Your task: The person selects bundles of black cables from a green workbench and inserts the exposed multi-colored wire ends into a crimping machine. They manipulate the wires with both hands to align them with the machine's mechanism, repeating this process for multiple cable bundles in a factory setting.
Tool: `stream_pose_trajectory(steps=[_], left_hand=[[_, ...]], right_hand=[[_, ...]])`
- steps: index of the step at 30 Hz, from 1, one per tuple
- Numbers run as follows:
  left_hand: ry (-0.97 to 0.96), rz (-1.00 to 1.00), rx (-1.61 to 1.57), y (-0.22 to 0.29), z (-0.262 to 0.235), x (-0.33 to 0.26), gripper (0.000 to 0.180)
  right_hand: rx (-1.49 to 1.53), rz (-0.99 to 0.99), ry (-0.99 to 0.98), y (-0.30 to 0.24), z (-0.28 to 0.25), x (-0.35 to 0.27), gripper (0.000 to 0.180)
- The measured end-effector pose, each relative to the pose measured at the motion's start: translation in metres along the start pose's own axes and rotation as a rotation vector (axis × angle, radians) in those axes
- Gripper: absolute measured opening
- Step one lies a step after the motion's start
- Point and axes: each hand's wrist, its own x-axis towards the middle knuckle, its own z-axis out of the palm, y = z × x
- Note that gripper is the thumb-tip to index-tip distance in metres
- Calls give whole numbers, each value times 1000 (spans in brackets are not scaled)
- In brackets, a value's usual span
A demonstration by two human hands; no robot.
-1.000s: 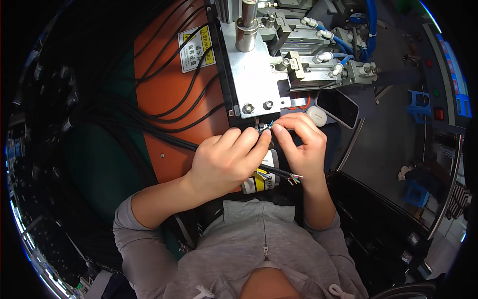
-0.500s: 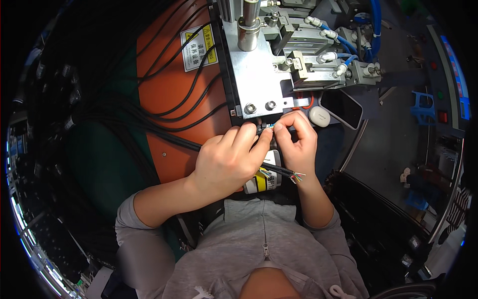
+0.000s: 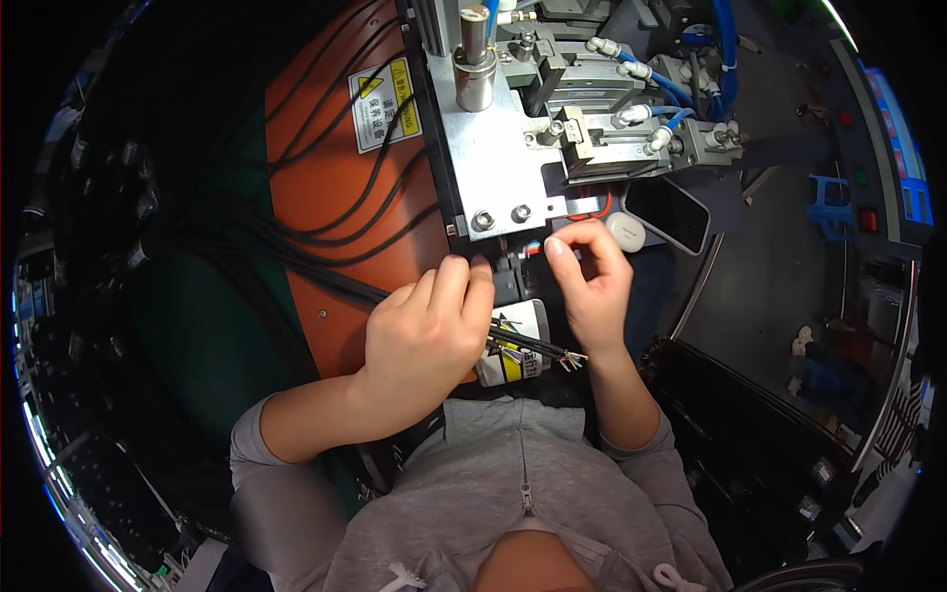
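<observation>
My left hand (image 3: 424,331) is closed round black cables (image 3: 340,283), which come in from the left. Beyond its fingers several stripped cable ends (image 3: 570,361) stick out to the right, their thin coloured wires fanned out. My right hand (image 3: 600,286) has thumb and forefinger drawn together, just right of a small row of coloured wires (image 3: 533,249). Those wires protrude at a black fixture (image 3: 509,281) beneath the machine's metal plate (image 3: 498,163). Whether anything tiny is between the right fingertips cannot be seen. The left fingertips are partly hidden against the fixture's left side.
Pneumatic cylinders with blue hoses (image 3: 725,59) fill the machine's upper right. A phone (image 3: 667,215) and a round white case (image 3: 624,232) lie right of the plate. An orange panel (image 3: 335,212) carries more cables. A white and yellow labelled container (image 3: 513,367) is below the fixture.
My hands have moved apart; the left went left and slightly down, uncovering the fixture and coloured wires. The cable ends shifted a little left and down. The whole view shifted slightly.
</observation>
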Motion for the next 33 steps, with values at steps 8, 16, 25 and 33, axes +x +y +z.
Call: stream_pose_trajectory(steps=[8,16,25,33], left_hand=[[112,23,-183,-10,7,1,18],[378,288,-260,-15,1,10,35],[386,161,-458,-13,9,10,17],[391,166,-486,-12,15,8,13]], right_hand=[[-160,-697,-503,-15,1,15,26],[-104,-502,-222,-21,-16,1,20],[-123,-711,-39,-30,8,3,25],[320,-107,-248,-35,5,1,11]])
